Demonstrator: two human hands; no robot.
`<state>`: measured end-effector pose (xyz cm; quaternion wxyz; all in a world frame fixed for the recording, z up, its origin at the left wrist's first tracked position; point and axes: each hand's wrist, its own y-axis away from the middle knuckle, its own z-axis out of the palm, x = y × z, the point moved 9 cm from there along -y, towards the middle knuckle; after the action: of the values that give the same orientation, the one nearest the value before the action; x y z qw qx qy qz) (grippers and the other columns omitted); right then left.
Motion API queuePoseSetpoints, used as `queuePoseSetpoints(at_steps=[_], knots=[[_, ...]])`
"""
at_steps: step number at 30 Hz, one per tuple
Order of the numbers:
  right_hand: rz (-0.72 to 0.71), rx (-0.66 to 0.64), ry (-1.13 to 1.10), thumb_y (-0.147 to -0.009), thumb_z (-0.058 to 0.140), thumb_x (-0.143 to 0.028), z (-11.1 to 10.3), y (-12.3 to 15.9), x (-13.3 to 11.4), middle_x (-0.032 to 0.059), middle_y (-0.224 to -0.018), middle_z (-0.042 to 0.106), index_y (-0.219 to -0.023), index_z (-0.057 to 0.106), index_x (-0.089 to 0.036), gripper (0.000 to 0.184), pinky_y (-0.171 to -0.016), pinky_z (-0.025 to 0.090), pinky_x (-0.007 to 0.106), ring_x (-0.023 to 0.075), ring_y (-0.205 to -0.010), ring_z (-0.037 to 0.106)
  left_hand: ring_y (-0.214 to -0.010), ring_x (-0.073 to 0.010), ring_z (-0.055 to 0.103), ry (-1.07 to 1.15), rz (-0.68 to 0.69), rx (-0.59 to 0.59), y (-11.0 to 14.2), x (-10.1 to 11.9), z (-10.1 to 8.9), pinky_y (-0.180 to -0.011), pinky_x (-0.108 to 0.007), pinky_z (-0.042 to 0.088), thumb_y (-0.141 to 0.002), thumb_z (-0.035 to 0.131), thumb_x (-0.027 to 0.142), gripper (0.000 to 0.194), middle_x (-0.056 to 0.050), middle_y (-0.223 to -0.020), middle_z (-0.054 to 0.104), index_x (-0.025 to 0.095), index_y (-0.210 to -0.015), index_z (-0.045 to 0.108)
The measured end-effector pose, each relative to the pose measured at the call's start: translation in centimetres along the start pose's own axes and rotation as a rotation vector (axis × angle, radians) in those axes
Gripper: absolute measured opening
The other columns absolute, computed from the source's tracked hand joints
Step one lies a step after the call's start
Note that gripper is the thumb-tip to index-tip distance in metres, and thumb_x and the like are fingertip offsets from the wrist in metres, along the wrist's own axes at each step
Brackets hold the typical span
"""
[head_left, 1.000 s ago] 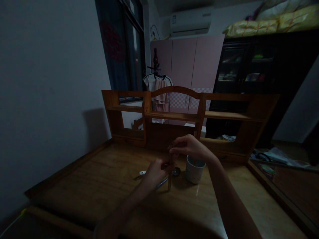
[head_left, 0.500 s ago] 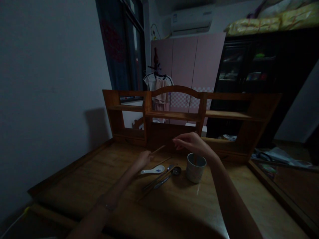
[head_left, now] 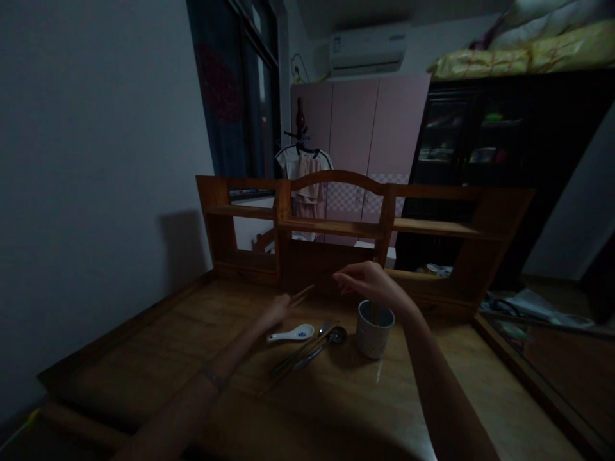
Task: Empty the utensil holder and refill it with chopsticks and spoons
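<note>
Both my hands hold a pair of wooden chopsticks [head_left: 310, 291] level above the desk. My left hand [head_left: 276, 311] pinches the near left end. My right hand [head_left: 368, 283] grips the far right end, just above a white speckled cup [head_left: 373, 330]. Something thin and brown stands inside the cup. On the desk [head_left: 192, 358] below lie a white ceramic spoon with a blue mark [head_left: 291, 333], a metal spoon [head_left: 319, 347] and more chopsticks [head_left: 298, 358].
A wooden shelf unit [head_left: 336, 224] runs along the back of the desk. A grey wall stands at the left. Behind are a window, a pink wardrobe [head_left: 369, 141], hanging clothes and a dark cabinet. The room is dim.
My left hand moved left and away from the right, and the chopsticks went from upright to level between both hands. The utensils on the desk came into view. The cup has not moved.
</note>
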<state>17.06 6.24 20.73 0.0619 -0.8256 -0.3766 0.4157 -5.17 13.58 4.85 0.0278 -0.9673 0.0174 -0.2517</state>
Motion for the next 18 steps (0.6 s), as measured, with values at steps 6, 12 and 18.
queuePoseSetpoints(at_steps=[6, 12, 18], knots=[[0.088, 0.071, -0.043, -0.095, 0.059, -0.043, 0.1, -0.8, 2.3, 0.0062, -0.074, 0.069, -0.096, 0.071, -0.013, 0.033, -0.057, 0.051, 0.022, 0.0188, -0.067, 0.068, -0.090, -0.0185, 0.060, 0.231, 0.157, 0.170, 1.7, 4.1, -7.1, -0.079, -0.026, 0.044, -0.094, 0.034, 0.029, 0.027, -0.009, -0.096, 0.064, 0.014, -0.097, 0.057], [-0.027, 0.050, -0.386, -0.086, 0.071, -0.041, 1.5, -1.6, -0.7, 0.0071, -0.096, 0.067, -0.128, 0.057, -0.014, 0.052, -0.054, 0.050, 0.021, 0.0128, -0.062, 0.062, -0.092, -0.0205, 0.062, 0.882, 0.452, -0.060, 8.9, 12.6, -5.8, -0.088, -0.032, 0.046, -0.091, 0.050, 0.041, 0.028, -0.007, -0.096, 0.062, 0.014, -0.096, 0.056], [-0.088, 0.009, -0.265, -0.089, 0.069, -0.041, 1.7, -1.1, -2.4, 0.0022, -0.083, 0.065, -0.109, 0.069, -0.016, 0.032, -0.054, 0.044, 0.019, 0.0115, -0.063, 0.056, -0.094, -0.0220, 0.063, 1.076, 0.419, -0.231, 10.5, 13.6, -1.0, -0.085, -0.032, 0.048, -0.090, 0.056, 0.033, 0.026, -0.010, -0.105, 0.062, 0.015, -0.109, 0.055]])
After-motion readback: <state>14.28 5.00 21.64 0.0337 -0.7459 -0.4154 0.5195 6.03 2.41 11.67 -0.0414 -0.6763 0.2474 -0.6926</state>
